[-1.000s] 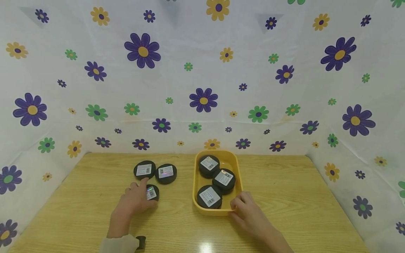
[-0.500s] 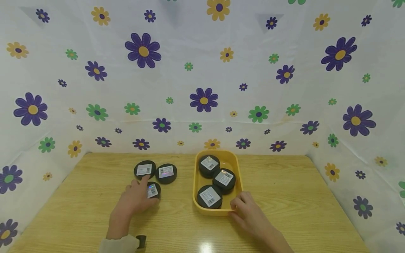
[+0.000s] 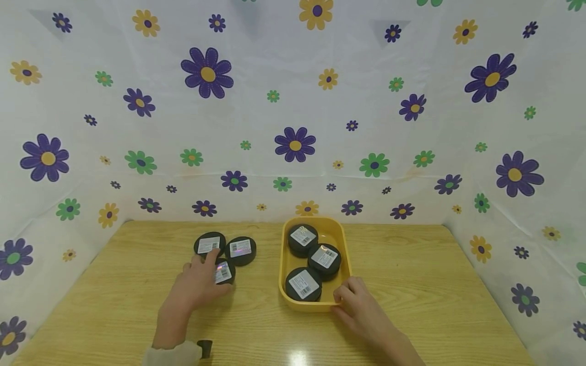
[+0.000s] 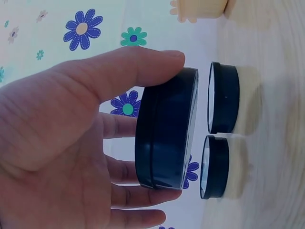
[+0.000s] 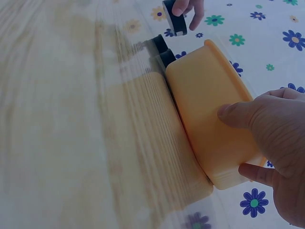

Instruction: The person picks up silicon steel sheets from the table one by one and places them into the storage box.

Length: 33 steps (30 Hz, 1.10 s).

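My left hand [image 3: 194, 284] grips a flat round black jar [image 3: 224, 272] with a white label on its upper face. In the left wrist view, the thumb lies on one side of the black jar [image 4: 164, 129] and fingers on the other, and it is held above the tabletop. Two like jars stand just beyond it, a left one [image 3: 201, 238] and a right one [image 3: 241, 260]. At the near right corner of a yellow plastic bin [image 3: 316, 307], my right hand [image 3: 363, 312] holds the rim, its thumb against the outer wall [image 5: 205, 105].
Inside the bin sit three more labelled black jars, a back one [image 3: 303, 236], a middle one [image 3: 324, 259] and a front one [image 3: 303, 285]. Behind the wooden table [image 3: 412, 284] hangs a white flowered cloth [image 3: 256, 117], which also runs along both sides.
My left hand has moved slightly up and to the right in the head view, carrying the black jar with it. The right hand and bin have stayed in place.
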Each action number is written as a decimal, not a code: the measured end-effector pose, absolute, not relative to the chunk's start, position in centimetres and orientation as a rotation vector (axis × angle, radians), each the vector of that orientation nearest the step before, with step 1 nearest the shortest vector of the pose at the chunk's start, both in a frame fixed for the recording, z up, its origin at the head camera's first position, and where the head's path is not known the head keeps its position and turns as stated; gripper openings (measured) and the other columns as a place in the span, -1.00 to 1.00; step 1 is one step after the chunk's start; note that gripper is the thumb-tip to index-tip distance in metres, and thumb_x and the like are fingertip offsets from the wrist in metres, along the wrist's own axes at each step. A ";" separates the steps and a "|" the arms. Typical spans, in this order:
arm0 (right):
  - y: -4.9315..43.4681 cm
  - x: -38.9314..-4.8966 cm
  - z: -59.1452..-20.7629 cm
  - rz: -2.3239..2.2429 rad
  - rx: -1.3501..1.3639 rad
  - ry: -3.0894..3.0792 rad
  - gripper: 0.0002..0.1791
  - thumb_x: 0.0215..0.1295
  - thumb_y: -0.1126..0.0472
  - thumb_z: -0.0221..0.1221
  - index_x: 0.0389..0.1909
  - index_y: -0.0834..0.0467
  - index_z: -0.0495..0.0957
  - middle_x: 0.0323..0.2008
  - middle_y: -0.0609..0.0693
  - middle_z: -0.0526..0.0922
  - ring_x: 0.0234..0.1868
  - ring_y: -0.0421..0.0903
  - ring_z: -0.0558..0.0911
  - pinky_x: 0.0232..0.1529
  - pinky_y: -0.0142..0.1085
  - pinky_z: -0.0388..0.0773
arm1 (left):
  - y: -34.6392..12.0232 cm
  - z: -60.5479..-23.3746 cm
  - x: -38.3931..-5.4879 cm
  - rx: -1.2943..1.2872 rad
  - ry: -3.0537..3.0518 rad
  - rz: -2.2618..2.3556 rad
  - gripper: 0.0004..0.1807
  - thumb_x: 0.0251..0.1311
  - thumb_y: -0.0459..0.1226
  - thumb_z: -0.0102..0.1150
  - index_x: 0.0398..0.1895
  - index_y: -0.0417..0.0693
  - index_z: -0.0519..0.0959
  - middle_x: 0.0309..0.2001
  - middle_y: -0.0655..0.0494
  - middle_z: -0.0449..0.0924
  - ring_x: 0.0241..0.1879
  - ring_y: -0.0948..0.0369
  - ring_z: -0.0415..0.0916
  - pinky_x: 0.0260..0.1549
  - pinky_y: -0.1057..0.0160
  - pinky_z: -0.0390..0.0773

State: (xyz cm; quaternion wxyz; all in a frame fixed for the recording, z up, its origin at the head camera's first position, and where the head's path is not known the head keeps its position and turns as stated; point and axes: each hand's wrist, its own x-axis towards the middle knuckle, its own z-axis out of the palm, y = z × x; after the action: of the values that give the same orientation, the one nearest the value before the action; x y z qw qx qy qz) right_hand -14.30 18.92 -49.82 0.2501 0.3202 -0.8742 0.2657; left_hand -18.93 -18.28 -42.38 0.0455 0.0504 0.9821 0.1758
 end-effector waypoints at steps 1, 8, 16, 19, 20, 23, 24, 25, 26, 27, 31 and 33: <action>18.9 -14.3 -49.8 0.724 0.874 -2.376 -0.62 -0.06 0.30 0.47 -0.35 0.02 0.44 -0.29 -0.17 0.32 -0.18 -0.23 0.36 -0.20 -0.36 0.44 | -18.2 -42.3 -18.9 0.163 3.004 0.533 0.04 -0.04 0.05 0.44 0.44 -0.23 0.17 0.17 -0.60 0.26 0.04 -0.37 0.35 -0.06 -0.33 0.45; 18.9 -14.3 -49.8 0.713 0.882 -2.359 -0.61 -0.08 0.31 0.48 -0.35 0.02 0.44 -0.29 -0.18 0.32 -0.18 -0.23 0.35 -0.19 -0.38 0.42 | -17.9 -41.9 -18.7 0.198 3.025 0.513 0.04 -0.04 0.06 0.43 0.45 -0.22 0.18 0.16 -0.57 0.28 0.05 -0.37 0.37 -0.06 -0.32 0.45; 18.9 -14.2 -49.7 0.727 0.865 -2.391 -0.62 -0.06 0.30 0.48 -0.35 0.01 0.45 -0.28 -0.18 0.32 -0.17 -0.24 0.35 -0.20 -0.37 0.44 | -17.3 -41.6 -18.6 0.233 3.034 0.508 0.04 -0.03 0.05 0.42 0.45 -0.24 0.18 0.15 -0.56 0.29 0.05 -0.37 0.36 -0.06 -0.33 0.45; 18.9 -14.2 -49.7 0.730 0.858 -2.407 -0.62 -0.05 0.30 0.48 -0.34 0.00 0.45 -0.28 -0.19 0.32 -0.17 -0.24 0.35 -0.20 -0.36 0.44 | -17.1 -41.6 -18.5 0.242 3.042 0.512 0.04 -0.03 0.05 0.42 0.45 -0.24 0.18 0.13 -0.54 0.30 0.04 -0.35 0.37 -0.09 -0.30 0.47; 18.9 -14.2 -49.7 0.729 0.854 -2.412 -0.62 -0.04 0.29 0.48 -0.34 0.00 0.45 -0.28 -0.19 0.31 -0.17 -0.24 0.35 -0.20 -0.36 0.44 | -17.1 -41.6 -18.5 0.243 3.045 0.516 0.04 -0.03 0.05 0.42 0.45 -0.24 0.18 0.13 -0.53 0.31 0.04 -0.35 0.37 -0.10 -0.29 0.47; 18.9 -14.2 -49.7 0.723 0.845 -2.424 -0.63 -0.03 0.29 0.47 -0.35 0.00 0.45 -0.27 -0.19 0.31 -0.16 -0.25 0.35 -0.19 -0.37 0.44 | -16.9 -41.6 -18.4 0.245 3.052 0.525 0.03 -0.02 0.04 0.42 0.46 -0.23 0.17 0.14 -0.51 0.31 0.07 -0.36 0.36 -0.07 -0.29 0.47; 18.9 -14.2 -49.7 0.723 0.843 -2.427 -0.63 -0.03 0.28 0.47 -0.35 0.00 0.45 -0.27 -0.19 0.31 -0.16 -0.25 0.35 -0.19 -0.37 0.44 | -16.9 -41.6 -18.4 0.245 3.055 0.527 0.03 -0.01 0.04 0.42 0.46 -0.22 0.17 0.15 -0.51 0.30 0.08 -0.37 0.36 -0.06 -0.30 0.46; 18.9 -14.2 -49.7 0.723 0.842 -2.429 -0.63 -0.03 0.28 0.47 -0.35 -0.01 0.45 -0.27 -0.20 0.31 -0.16 -0.25 0.34 -0.19 -0.37 0.44 | -16.8 -41.5 -18.4 0.245 3.056 0.529 0.03 -0.01 0.04 0.42 0.46 -0.22 0.16 0.16 -0.51 0.30 0.09 -0.38 0.35 -0.04 -0.31 0.45; 18.9 -14.2 -49.7 0.724 0.840 -2.432 -0.63 -0.03 0.28 0.47 -0.35 -0.01 0.45 -0.27 -0.20 0.31 -0.16 -0.25 0.34 -0.19 -0.37 0.44 | -16.7 -41.5 -18.4 0.246 3.059 0.528 0.03 -0.01 0.04 0.42 0.46 -0.22 0.16 0.16 -0.51 0.29 0.10 -0.40 0.34 -0.04 -0.31 0.45; 18.9 -14.2 -49.7 0.726 0.840 -2.435 -0.63 -0.03 0.28 0.47 -0.35 -0.01 0.45 -0.27 -0.20 0.31 -0.16 -0.25 0.34 -0.18 -0.36 0.43 | -16.7 -41.5 -18.3 0.247 3.064 0.526 0.03 -0.01 0.04 0.42 0.47 -0.21 0.16 0.17 -0.51 0.29 0.11 -0.41 0.33 -0.03 -0.31 0.45; 18.9 -14.2 -49.7 0.728 0.848 -2.431 -0.63 -0.04 0.29 0.48 -0.35 0.00 0.45 -0.28 -0.19 0.32 -0.17 -0.25 0.34 -0.18 -0.35 0.43 | -16.3 -41.2 -18.2 0.268 3.093 0.512 0.02 0.00 0.04 0.42 0.47 -0.20 0.17 0.14 -0.47 0.32 0.09 -0.39 0.34 -0.06 -0.28 0.48; 18.9 -14.2 -49.7 0.725 0.854 -2.426 -0.62 -0.04 0.29 0.48 -0.35 0.00 0.45 -0.28 -0.19 0.32 -0.17 -0.24 0.35 -0.18 -0.35 0.43 | -16.2 -41.1 -18.1 0.282 3.112 0.508 0.01 0.01 0.03 0.41 0.47 -0.20 0.17 0.12 -0.44 0.34 0.08 -0.35 0.36 -0.07 -0.26 0.50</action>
State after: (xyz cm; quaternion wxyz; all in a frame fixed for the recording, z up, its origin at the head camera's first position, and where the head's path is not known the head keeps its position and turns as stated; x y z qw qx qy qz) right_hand -14.24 18.94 -49.70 0.2324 0.3108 -0.8830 0.2638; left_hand -18.06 -16.16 -41.06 -0.0122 0.0890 0.9830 0.1604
